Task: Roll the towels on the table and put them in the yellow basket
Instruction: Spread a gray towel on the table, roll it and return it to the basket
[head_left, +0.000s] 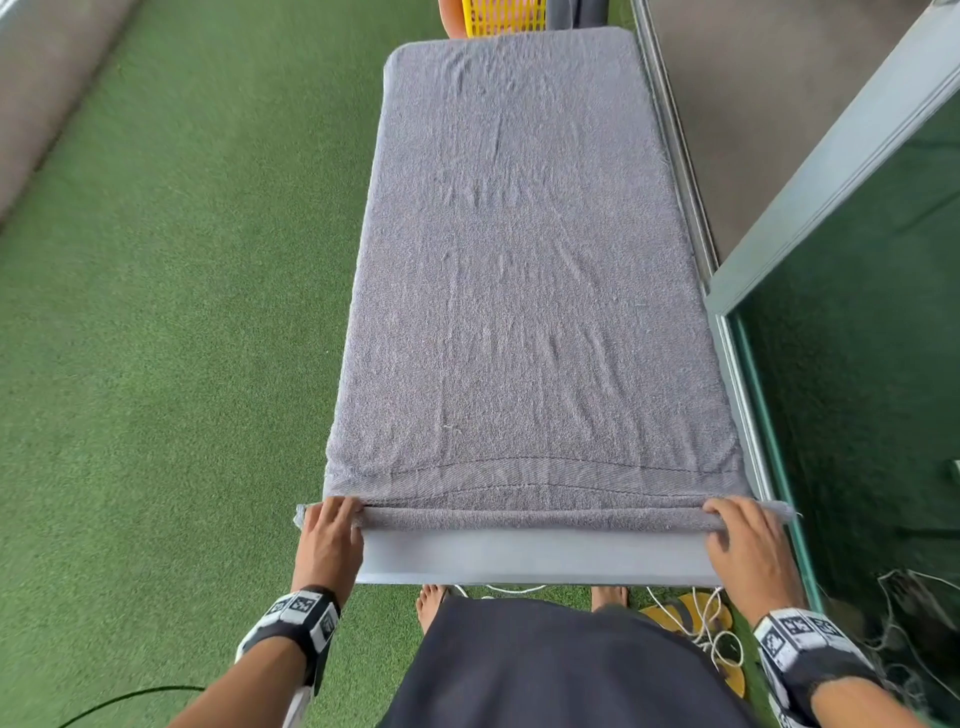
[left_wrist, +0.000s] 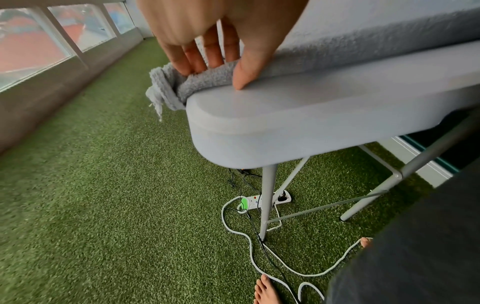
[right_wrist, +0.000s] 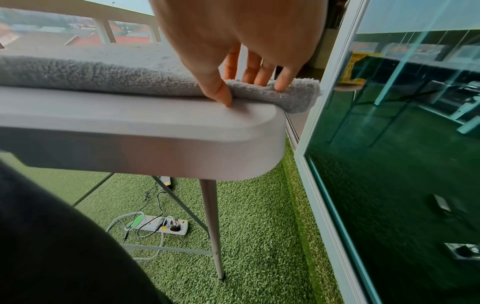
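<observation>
A grey towel (head_left: 524, 286) lies flat along the grey folding table (head_left: 535, 558) and covers nearly all of its top. Its near edge is turned into a thin roll (head_left: 530, 518) across the table's width. My left hand (head_left: 332, 525) grips the roll's left end, fingers over the top and thumb at the near side (left_wrist: 219, 77). At the right end my right hand (head_left: 743, 530) holds the roll the same way (right_wrist: 246, 92). Both towel ends (left_wrist: 161, 90) (right_wrist: 301, 96) stick out past the table corners. The yellow basket (head_left: 506, 15) shows partly beyond the far end.
A glass door and its metal frame (head_left: 857, 415) run close along the table's right side. Green artificial turf (head_left: 182, 312) spreads to the left. Under the table lie a power strip (left_wrist: 262, 200) and loose cables. My bare feet and yellow slippers (head_left: 691, 616) are at the near end.
</observation>
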